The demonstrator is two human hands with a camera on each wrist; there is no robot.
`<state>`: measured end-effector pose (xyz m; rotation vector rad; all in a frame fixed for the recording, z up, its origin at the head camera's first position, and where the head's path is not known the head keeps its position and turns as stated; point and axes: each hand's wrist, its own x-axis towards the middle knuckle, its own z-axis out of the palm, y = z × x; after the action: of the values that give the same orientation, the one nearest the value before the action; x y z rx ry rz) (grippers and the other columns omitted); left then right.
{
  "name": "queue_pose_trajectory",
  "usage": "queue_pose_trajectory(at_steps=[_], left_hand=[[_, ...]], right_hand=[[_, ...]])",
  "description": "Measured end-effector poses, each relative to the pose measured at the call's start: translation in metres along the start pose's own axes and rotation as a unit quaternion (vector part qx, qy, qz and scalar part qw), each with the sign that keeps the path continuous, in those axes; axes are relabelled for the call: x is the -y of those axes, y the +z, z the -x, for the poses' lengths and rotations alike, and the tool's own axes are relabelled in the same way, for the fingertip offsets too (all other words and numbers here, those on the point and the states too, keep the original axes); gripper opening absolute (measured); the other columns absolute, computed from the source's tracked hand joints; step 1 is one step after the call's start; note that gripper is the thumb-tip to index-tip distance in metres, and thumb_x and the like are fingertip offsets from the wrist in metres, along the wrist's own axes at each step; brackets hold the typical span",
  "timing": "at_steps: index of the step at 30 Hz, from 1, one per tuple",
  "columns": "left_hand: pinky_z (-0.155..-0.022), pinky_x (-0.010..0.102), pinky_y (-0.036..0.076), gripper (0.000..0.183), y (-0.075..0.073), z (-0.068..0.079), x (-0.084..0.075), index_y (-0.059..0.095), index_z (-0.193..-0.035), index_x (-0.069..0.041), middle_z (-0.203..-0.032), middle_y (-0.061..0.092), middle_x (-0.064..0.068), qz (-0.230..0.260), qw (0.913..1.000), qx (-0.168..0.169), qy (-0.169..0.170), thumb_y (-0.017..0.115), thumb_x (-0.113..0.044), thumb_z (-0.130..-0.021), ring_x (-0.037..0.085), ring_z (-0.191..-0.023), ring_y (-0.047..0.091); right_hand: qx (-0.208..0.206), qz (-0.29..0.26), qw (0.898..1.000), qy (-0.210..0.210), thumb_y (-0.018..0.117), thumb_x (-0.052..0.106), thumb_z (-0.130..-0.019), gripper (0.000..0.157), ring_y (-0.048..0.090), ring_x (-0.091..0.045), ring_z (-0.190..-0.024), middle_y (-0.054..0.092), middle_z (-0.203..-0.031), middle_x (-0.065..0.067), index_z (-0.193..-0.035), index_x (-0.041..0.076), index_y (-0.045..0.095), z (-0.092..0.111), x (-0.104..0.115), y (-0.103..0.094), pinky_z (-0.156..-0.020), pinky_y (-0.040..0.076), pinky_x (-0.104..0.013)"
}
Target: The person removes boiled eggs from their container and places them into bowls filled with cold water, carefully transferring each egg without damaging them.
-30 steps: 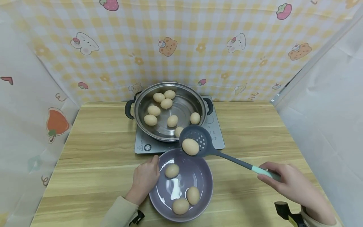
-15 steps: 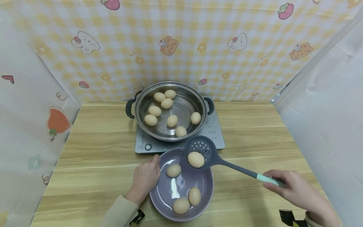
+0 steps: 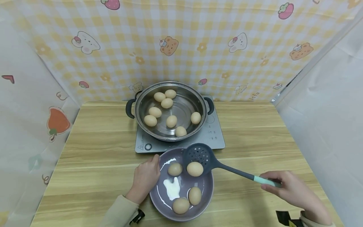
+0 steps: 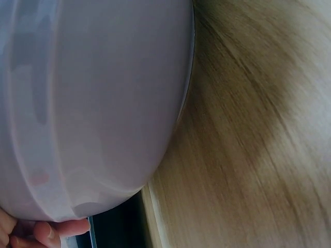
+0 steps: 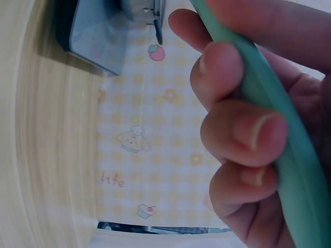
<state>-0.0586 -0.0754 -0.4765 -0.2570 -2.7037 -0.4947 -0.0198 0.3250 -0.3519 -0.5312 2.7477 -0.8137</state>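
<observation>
My right hand [image 3: 292, 189] grips the mint-green handle [image 5: 274, 108] of a dark grey skimmer [image 3: 199, 154]. The skimmer's perforated head is over the far right part of a purple bowl [image 3: 210, 189]. An egg [image 3: 195, 169] lies at the near edge of that head; whether it touches the bowl is unclear. Several other eggs, such as one egg [image 3: 181, 205] at the front, rest in the bowl. With its fingers curled at the rim, my left hand [image 3: 146, 178] holds the bowl's left side. In the left wrist view, its fingertips [image 4: 47, 233] show under the bowl's outer wall [image 4: 114, 103].
Behind the bowl, a steel pot [image 3: 184, 108] with dark side handles holds several eggs [image 3: 167, 103]. It stands on a grey induction cooker [image 3: 216, 135]. A checked cloth [image 3: 198, 47] hangs behind the wooden table [image 3: 99, 142], with pale sheets at both sides.
The skimmer has come from the pot's front rim toward me, over the bowl, carrying the egg. An egg in the bowl has shifted slightly. My left hand has stayed in place.
</observation>
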Motion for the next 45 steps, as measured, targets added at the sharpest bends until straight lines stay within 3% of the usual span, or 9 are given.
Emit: queue_pose_trajectory(at_steps=[10,20,35,39,45], left_hand=[[-0.034,0.036,0.034,0.011,0.0,0.0,0.0,0.05,-0.075,-0.006,-0.056,0.052,0.007,0.003,1.0,0.006,-0.004,0.057,-0.009,-0.082,0.028,-0.04,0.051],[-0.034,0.035,0.035,0.011,-0.001,0.0,-0.001,0.05,-0.076,-0.006,-0.057,0.053,0.008,0.007,0.9999,0.012,-0.005,0.057,-0.009,-0.083,0.028,-0.04,0.051],[-0.034,0.035,0.035,0.01,0.0,0.0,0.0,0.05,-0.077,-0.007,-0.058,0.052,0.007,0.008,0.9998,0.015,-0.01,0.056,-0.011,-0.084,0.027,-0.041,0.051],[-0.034,0.035,0.035,0.011,0.001,0.0,0.001,0.05,-0.077,-0.007,-0.058,0.052,0.007,0.008,0.9999,0.009,-0.006,0.056,-0.011,-0.084,0.027,-0.04,0.051],[-0.034,0.036,0.035,0.011,0.001,0.001,0.001,0.05,-0.076,-0.007,-0.058,0.052,0.007,0.009,0.9999,0.002,-0.007,0.056,-0.011,-0.083,0.028,-0.041,0.051]], right_hand=[[0.01,0.025,0.999,0.027,0.069,0.013,-0.078,0.019,0.04,0.004,-0.053,0.054,-0.067,0.016,-0.095,0.005,0.067,-0.003,0.0,0.001,-0.047,0.034,-0.02],[-0.037,0.088,0.995,0.013,0.074,0.012,-0.072,0.019,0.036,0.006,-0.052,0.046,-0.064,0.022,-0.089,0.015,0.068,-0.003,0.004,0.003,-0.045,0.03,-0.02],[-0.097,0.108,0.989,-0.005,0.077,0.006,-0.063,0.031,0.036,0.005,-0.054,0.043,-0.064,0.023,-0.084,0.026,0.067,-0.003,0.012,-0.002,-0.045,0.028,-0.019],[-0.099,0.074,0.992,-0.039,0.076,0.003,-0.063,0.033,0.037,0.004,-0.053,0.042,-0.062,0.021,-0.086,0.025,0.068,-0.004,0.01,-0.006,-0.045,0.028,-0.019],[-0.068,-0.035,0.992,-0.095,0.07,-0.007,-0.069,0.032,0.039,0.0,-0.049,0.047,-0.062,0.014,-0.092,0.016,0.067,-0.013,0.007,-0.012,-0.044,0.032,-0.019]])
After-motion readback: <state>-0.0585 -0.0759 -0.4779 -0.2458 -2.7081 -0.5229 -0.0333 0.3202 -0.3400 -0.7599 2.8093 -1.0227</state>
